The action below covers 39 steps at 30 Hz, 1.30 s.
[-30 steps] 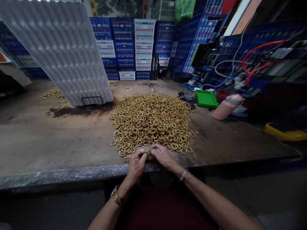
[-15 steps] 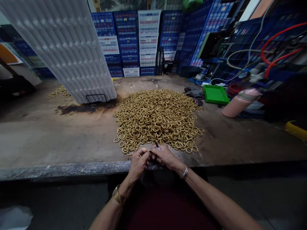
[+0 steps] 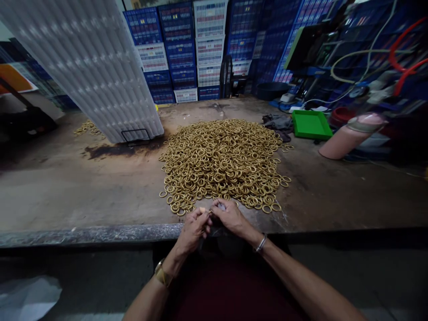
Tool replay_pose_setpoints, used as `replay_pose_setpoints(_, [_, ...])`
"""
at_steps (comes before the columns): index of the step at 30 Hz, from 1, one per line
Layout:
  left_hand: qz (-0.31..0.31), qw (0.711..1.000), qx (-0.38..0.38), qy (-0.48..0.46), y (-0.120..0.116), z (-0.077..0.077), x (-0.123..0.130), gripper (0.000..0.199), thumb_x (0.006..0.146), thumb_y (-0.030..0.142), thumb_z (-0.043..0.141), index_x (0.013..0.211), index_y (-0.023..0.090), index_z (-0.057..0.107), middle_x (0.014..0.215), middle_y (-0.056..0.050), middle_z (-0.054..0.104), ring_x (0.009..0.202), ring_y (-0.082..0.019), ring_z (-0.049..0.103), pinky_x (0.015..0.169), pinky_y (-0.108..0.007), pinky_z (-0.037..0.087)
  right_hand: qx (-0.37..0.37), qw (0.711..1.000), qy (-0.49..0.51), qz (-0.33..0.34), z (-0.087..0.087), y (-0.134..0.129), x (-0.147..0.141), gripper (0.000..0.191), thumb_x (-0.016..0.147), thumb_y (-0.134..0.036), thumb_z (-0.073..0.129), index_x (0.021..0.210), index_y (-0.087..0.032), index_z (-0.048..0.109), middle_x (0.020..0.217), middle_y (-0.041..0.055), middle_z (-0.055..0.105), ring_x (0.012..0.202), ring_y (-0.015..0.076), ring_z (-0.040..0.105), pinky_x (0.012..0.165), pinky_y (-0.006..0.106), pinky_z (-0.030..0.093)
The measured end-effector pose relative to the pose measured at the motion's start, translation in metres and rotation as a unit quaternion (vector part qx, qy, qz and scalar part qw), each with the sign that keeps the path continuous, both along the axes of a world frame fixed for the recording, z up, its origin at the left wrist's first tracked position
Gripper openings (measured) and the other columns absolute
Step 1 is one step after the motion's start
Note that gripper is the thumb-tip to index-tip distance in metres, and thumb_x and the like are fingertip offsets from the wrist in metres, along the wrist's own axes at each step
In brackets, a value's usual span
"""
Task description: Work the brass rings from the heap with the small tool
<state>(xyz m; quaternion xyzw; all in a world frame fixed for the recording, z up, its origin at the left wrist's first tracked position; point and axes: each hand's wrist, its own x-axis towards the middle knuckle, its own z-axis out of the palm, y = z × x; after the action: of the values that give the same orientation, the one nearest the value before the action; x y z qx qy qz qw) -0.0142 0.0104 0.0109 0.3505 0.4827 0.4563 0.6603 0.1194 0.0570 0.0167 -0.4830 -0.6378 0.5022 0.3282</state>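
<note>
A broad heap of brass-coloured rings (image 3: 224, 156) lies on the worktop, just beyond my hands. At its near edge my left hand (image 3: 194, 228) is closed, thumb and fingertips pinching a brass ring that is mostly hidden by the fingers. My right hand (image 3: 231, 218) meets it fingertip to fingertip. Its fingers are curled around a small grey tool (image 3: 221, 207), of which only a short piece shows; its kind I cannot make out. Several loose rings lie close in front of both hands.
A tall leaning stack of white ribbed trays (image 3: 110, 80) stands on the worktop (image 3: 67, 191) at left, with a smaller ring pile (image 3: 87, 128) behind. At right are a dark cloth (image 3: 277, 121), a green tray (image 3: 310, 125) and a pink cylinder (image 3: 347, 138). Stacked crates (image 3: 180, 58) line the back.
The tool's dark tip, which stuck up above my right hand, no longer shows. Both hands stay together at the same spot. The view has tilted slightly downward.
</note>
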Motion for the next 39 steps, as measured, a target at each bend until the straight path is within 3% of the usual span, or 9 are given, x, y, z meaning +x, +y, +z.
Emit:
replay_pose_setpoints(6, [0.012, 0.994, -0.035, -0.107, -0.005, 0.001, 0.002, 0.028, 0.071, 0.04, 0.063, 0.076, 0.016, 0.051, 0.06, 0.004, 0.052, 0.042, -0.004, 0.044, 0.037, -0.014, 0.027, -0.013, 1.0, 0.006, -0.009, -0.003, 0.002, 0.002, 0.015, 0.072, -0.028, 0.047, 0.064, -0.017, 0.053, 0.053, -0.0042, 0.047, 0.049, 0.0078, 0.039, 0.048, 0.019, 0.033])
replay_pose_setpoints(10, [0.038, 0.987, -0.041, -0.149, -0.004, 0.0, 0.005, 0.029, 0.069, 0.039, 0.065, 0.077, 0.015, 0.051, 0.06, 0.003, 0.052, 0.044, -0.004, 0.045, 0.037, -0.014, 0.028, 0.062, 0.997, -0.05, -0.014, -0.012, 0.0, 0.006, 0.013, 0.073, -0.023, 0.046, 0.066, -0.017, 0.055, 0.057, -0.0025, 0.05, 0.053, 0.0089, 0.042, 0.051, 0.019, 0.033])
replay_pose_setpoints(16, [0.045, 0.991, -0.013, -0.126, -0.003, -0.002, 0.009, 0.029, 0.071, 0.04, 0.064, 0.074, 0.016, 0.048, 0.06, 0.004, 0.051, 0.044, -0.005, 0.044, 0.036, -0.014, 0.026, 0.207, 0.961, -0.166, 0.075, -0.018, -0.011, 0.014, 0.013, 0.075, -0.015, 0.044, 0.069, -0.019, 0.055, 0.06, -0.0008, 0.054, 0.054, 0.01, 0.044, 0.051, 0.021, 0.029])
replay_pose_setpoints(22, [0.047, 0.996, 0.005, -0.076, -0.004, -0.004, 0.011, 0.031, 0.071, 0.043, 0.063, 0.074, 0.017, 0.046, 0.06, 0.004, 0.051, 0.043, -0.004, 0.043, 0.037, -0.015, 0.026, 0.244, 0.947, -0.19, 0.091, -0.022, -0.011, 0.016, 0.016, 0.068, -0.008, 0.043, 0.071, -0.019, 0.055, 0.06, -0.0015, 0.052, 0.054, 0.0102, 0.042, 0.051, 0.021, 0.025])
replay_pose_setpoints(28, [0.032, 0.999, 0.031, 0.0, -0.007, -0.006, 0.01, 0.031, 0.074, 0.046, 0.058, 0.072, 0.017, 0.046, 0.059, 0.004, 0.051, 0.043, -0.004, 0.041, 0.038, -0.015, 0.026, 0.194, 0.948, -0.232, 0.101, -0.017, -0.008, 0.016, 0.016, 0.068, -0.01, 0.044, 0.07, -0.019, 0.056, 0.058, -0.0002, 0.054, 0.051, 0.0111, 0.042, 0.049, 0.023, 0.023])
replay_pose_setpoints(33, [-0.024, 0.999, 0.027, -0.01, -0.013, 0.013, 0.01, 0.029, 0.074, 0.044, 0.059, 0.071, 0.017, 0.048, 0.059, 0.003, 0.052, 0.044, -0.005, 0.043, 0.039, -0.015, 0.028, 0.155, 0.957, -0.234, 0.07, -0.011, 0.003, 0.013, 0.013, 0.068, -0.013, 0.048, 0.071, -0.02, 0.058, 0.06, 0.0008, 0.057, 0.053, 0.011, 0.043, 0.049, 0.023, 0.023])
replay_pose_setpoints(35, [-0.006, 0.998, 0.015, -0.055, -0.013, 0.019, 0.01, 0.029, 0.072, 0.043, 0.061, 0.071, 0.018, 0.047, 0.061, 0.003, 0.053, 0.045, -0.005, 0.044, 0.039, -0.015, 0.028, 0.133, 0.971, -0.194, 0.032, -0.011, 0.006, 0.011, 0.01, 0.068, -0.014, 0.048, 0.066, -0.019, 0.057, 0.058, -0.0003, 0.055, 0.052, 0.0101, 0.042, 0.049, 0.022, 0.025])
replay_pose_setpoints(39, [0.027, 0.992, -0.007, -0.127, -0.008, 0.017, 0.009, 0.027, 0.072, 0.039, 0.063, 0.072, 0.017, 0.046, 0.063, 0.003, 0.052, 0.043, -0.004, 0.042, 0.038, -0.015, 0.028, -0.055, 0.998, -0.026, -0.013, -0.011, 0.005, 0.009, 0.014, 0.074, -0.027, 0.047, 0.065, -0.018, 0.052, 0.053, -0.0037, 0.048, 0.045, 0.0075, 0.037, 0.043, 0.02, 0.027])
